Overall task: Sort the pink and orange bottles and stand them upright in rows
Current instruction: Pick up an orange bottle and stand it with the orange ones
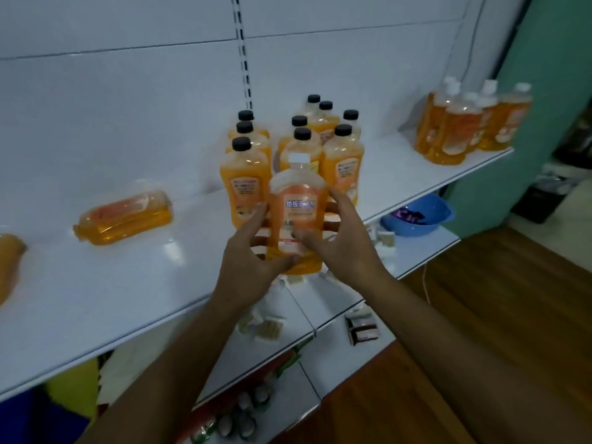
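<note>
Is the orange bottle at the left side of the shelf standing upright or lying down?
Lying down. The orange bottle rests on its side on the white shelf, its length running along the shelf, apart from the upright black-capped bottles.

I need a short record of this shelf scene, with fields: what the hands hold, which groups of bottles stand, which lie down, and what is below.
held: white-capped bottle, upright, between left hand and right hand
standing, centre: black-capped bottles in rows on the top shelf
standing, right: white-capped group near the shelf end
lying: one orange bottle on its side; another at the left edge, partly out of view
below: blue bowl on the lower shelf
</note>
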`<state>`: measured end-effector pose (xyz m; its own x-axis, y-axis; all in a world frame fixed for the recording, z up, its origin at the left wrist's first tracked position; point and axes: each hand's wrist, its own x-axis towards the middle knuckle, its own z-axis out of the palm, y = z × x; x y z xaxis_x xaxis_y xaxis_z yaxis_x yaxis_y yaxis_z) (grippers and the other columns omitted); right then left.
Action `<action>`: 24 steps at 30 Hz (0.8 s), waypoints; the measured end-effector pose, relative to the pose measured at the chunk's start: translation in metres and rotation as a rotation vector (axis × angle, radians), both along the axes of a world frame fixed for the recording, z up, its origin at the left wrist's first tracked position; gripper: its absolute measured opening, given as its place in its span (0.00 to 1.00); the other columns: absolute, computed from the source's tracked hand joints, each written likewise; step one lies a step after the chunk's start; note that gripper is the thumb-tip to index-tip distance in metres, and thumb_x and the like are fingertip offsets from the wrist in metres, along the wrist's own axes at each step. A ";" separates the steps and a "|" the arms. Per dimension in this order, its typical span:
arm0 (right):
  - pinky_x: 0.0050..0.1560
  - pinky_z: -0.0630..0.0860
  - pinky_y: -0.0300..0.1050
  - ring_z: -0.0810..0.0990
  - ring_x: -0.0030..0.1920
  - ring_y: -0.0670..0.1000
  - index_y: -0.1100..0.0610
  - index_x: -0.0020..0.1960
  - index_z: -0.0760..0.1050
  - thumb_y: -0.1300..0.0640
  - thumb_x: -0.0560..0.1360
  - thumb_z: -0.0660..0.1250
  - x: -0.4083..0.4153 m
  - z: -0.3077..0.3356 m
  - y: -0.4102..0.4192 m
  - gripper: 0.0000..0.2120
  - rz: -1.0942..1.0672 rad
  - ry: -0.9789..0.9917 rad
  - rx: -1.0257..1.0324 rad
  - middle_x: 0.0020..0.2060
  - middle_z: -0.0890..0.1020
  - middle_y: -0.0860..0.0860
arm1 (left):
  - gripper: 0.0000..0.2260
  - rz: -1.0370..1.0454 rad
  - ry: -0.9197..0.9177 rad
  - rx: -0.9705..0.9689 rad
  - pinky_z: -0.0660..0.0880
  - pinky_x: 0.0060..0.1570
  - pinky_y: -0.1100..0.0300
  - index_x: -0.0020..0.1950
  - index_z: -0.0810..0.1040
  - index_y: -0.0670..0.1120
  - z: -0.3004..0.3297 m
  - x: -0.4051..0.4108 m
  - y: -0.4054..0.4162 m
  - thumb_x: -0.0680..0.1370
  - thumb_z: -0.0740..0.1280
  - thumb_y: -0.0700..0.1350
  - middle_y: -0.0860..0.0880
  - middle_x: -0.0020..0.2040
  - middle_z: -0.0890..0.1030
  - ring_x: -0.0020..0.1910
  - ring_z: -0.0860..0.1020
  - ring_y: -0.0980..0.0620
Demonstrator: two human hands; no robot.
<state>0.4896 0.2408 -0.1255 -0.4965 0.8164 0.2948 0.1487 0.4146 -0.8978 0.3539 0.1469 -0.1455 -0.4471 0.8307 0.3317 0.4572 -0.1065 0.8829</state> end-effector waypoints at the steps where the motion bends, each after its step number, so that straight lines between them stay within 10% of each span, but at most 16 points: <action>1: 0.55 0.79 0.42 0.75 0.58 0.44 0.47 0.75 0.57 0.46 0.70 0.74 0.012 0.001 0.003 0.39 -0.022 0.012 -0.005 0.61 0.72 0.41 | 0.39 -0.027 0.010 0.000 0.81 0.49 0.57 0.75 0.63 0.55 -0.001 0.010 0.005 0.67 0.76 0.51 0.54 0.63 0.76 0.55 0.79 0.54; 11: 0.53 0.81 0.52 0.79 0.55 0.48 0.45 0.73 0.60 0.47 0.73 0.71 0.118 0.019 0.046 0.33 -0.281 -0.037 0.060 0.60 0.77 0.49 | 0.40 -0.413 0.037 -0.066 0.79 0.56 0.54 0.77 0.58 0.57 -0.001 0.086 0.089 0.72 0.76 0.42 0.53 0.62 0.79 0.57 0.80 0.56; 16: 0.44 0.79 0.33 0.78 0.48 0.36 0.47 0.73 0.61 0.51 0.74 0.71 0.150 0.026 0.096 0.32 -0.340 -0.025 0.080 0.54 0.76 0.45 | 0.42 -0.474 0.026 -0.053 0.80 0.54 0.56 0.79 0.54 0.55 0.003 0.116 0.152 0.72 0.75 0.43 0.51 0.61 0.80 0.56 0.80 0.56; 24: 0.55 0.80 0.49 0.78 0.56 0.47 0.47 0.73 0.63 0.48 0.73 0.72 0.174 0.027 0.221 0.32 -0.291 -0.045 0.160 0.60 0.77 0.47 | 0.42 -0.327 0.092 -0.015 0.78 0.52 0.67 0.79 0.53 0.56 -0.002 0.150 0.265 0.72 0.74 0.48 0.51 0.61 0.79 0.55 0.79 0.58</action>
